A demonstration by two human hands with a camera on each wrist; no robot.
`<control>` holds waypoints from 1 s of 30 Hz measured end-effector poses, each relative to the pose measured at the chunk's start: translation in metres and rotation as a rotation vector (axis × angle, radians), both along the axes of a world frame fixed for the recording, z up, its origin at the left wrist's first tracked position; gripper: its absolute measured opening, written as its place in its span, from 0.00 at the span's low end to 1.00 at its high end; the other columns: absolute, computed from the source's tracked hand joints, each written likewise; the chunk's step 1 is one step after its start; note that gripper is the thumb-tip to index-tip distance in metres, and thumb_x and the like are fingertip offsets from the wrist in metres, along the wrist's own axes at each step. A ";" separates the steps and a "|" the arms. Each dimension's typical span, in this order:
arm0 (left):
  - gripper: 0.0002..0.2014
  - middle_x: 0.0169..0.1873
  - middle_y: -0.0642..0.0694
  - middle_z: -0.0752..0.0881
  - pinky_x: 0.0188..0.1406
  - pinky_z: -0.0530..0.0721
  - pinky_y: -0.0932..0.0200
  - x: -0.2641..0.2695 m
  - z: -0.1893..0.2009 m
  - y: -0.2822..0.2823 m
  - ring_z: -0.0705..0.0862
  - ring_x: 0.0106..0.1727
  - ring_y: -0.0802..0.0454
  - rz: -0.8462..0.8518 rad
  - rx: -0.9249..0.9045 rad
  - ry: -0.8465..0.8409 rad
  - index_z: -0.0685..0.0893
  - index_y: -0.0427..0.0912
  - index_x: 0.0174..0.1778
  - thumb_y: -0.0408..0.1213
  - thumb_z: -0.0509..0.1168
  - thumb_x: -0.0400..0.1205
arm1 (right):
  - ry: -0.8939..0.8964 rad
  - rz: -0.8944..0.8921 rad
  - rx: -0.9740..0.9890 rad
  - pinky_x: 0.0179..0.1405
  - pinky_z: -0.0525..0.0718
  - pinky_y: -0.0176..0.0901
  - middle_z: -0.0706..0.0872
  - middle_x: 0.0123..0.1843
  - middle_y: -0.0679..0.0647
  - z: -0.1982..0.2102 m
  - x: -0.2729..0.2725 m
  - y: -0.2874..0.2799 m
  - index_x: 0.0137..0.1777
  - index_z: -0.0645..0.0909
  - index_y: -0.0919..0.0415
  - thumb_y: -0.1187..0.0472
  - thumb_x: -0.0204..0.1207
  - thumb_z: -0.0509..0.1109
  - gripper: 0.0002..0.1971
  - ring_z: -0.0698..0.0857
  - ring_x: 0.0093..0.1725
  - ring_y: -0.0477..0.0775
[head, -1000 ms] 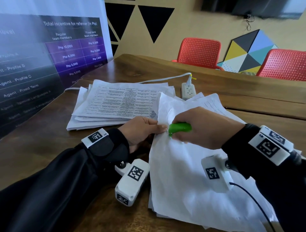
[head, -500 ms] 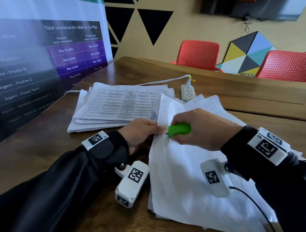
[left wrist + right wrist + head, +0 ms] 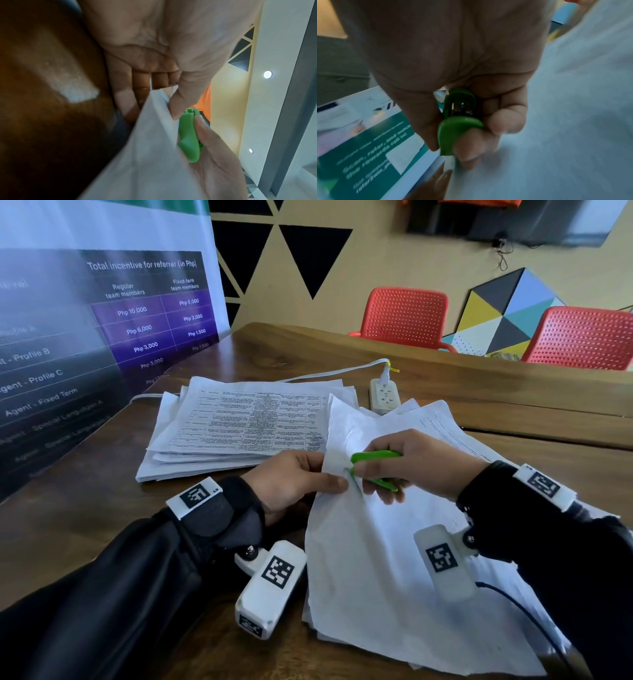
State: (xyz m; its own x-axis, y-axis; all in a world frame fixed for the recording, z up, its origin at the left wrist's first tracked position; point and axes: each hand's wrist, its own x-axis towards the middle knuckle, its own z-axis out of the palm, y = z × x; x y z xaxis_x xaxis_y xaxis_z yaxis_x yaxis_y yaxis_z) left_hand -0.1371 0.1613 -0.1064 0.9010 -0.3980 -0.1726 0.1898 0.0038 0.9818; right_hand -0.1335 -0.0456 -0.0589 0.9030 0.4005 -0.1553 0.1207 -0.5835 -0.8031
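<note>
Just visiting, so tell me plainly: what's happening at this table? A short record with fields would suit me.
Work: stapling papers, it seems
Left hand: pinches the edge of the white sheets
Right hand: grips a green stapler, its mouth at that edge, beside the left thumb
Table: wooden; also bears a printed stack and a power strip
Behind: red chairs

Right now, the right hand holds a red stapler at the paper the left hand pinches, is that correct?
Only the colour is wrong: the head view shows the right hand holding a green stapler at the paper the left hand pinches.
</note>
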 end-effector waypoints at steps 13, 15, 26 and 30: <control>0.15 0.56 0.29 0.90 0.61 0.87 0.37 -0.002 0.002 0.001 0.89 0.51 0.36 0.042 0.007 0.075 0.88 0.28 0.61 0.25 0.72 0.78 | 0.211 -0.130 0.237 0.24 0.78 0.43 0.82 0.29 0.62 0.001 -0.003 0.001 0.42 0.84 0.70 0.57 0.82 0.69 0.14 0.74 0.20 0.56; 0.14 0.57 0.27 0.89 0.67 0.82 0.29 -0.002 0.004 0.000 0.87 0.54 0.32 0.073 0.014 0.104 0.89 0.29 0.59 0.26 0.73 0.77 | 0.086 -0.086 0.126 0.26 0.83 0.45 0.87 0.31 0.62 0.007 -0.005 -0.003 0.43 0.84 0.69 0.58 0.81 0.71 0.12 0.81 0.24 0.57; 0.14 0.56 0.23 0.88 0.63 0.82 0.29 -0.002 0.007 -0.002 0.87 0.46 0.35 0.154 -0.004 0.163 0.87 0.24 0.57 0.28 0.71 0.79 | -0.383 0.010 -0.427 0.34 0.75 0.27 0.86 0.44 0.45 0.011 -0.013 0.004 0.50 0.85 0.46 0.48 0.72 0.79 0.10 0.82 0.42 0.42; 0.10 0.45 0.29 0.92 0.49 0.90 0.42 0.000 0.005 -0.001 0.90 0.36 0.40 0.158 -0.010 0.163 0.89 0.25 0.53 0.27 0.71 0.79 | -0.410 0.020 -0.449 0.39 0.78 0.35 0.86 0.44 0.45 0.012 -0.015 0.005 0.51 0.84 0.46 0.48 0.72 0.77 0.10 0.82 0.42 0.44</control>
